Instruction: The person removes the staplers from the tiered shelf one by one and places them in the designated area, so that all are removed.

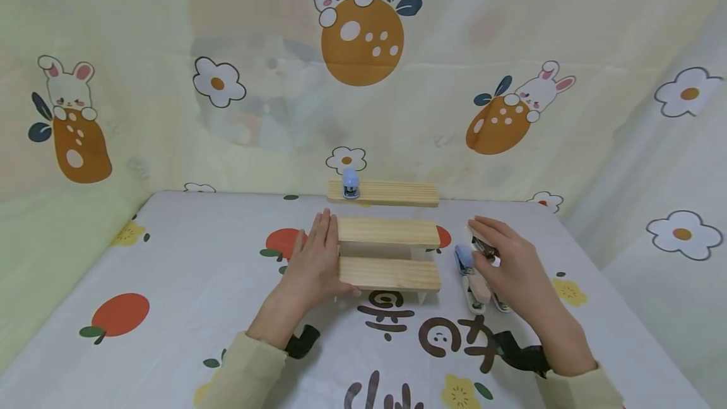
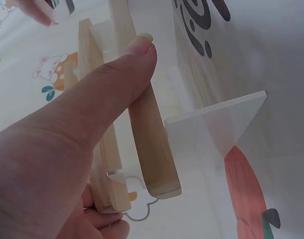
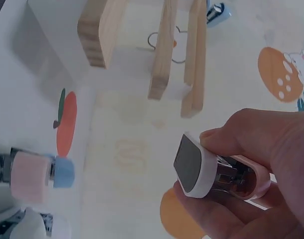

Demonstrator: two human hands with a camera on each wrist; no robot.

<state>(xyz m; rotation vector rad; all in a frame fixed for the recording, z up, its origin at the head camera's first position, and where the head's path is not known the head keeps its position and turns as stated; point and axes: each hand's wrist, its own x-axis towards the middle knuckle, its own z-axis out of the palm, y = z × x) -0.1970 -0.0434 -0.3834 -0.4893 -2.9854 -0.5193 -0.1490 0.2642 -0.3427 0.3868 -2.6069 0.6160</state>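
Note:
A tiered wooden rack (image 1: 392, 275) with pale planks on clear side supports stands mid-table. My left hand (image 1: 312, 264) holds it by its left end; the thumb (image 2: 141, 47) lies over the front plank, and the other fingers reach along the end of the plank behind. In my right hand (image 1: 514, 267), right of the rack, is a mini stapler (image 3: 231, 177), pinched between thumb and fingers, its pale base with a grey pad facing the right wrist camera. Just left of that hand, a blue-topped stapler (image 1: 464, 259) and a pink stapler (image 1: 478, 289) rest on the table.
On the rearmost plank (image 1: 397, 193) a blue stapler (image 1: 350, 183) stands near the left end. A white stapler (image 3: 30, 226) lies beside the pink one. Printed cloth covers the table (image 1: 187, 257), and a patterned curtain (image 1: 272, 125) hangs directly behind it.

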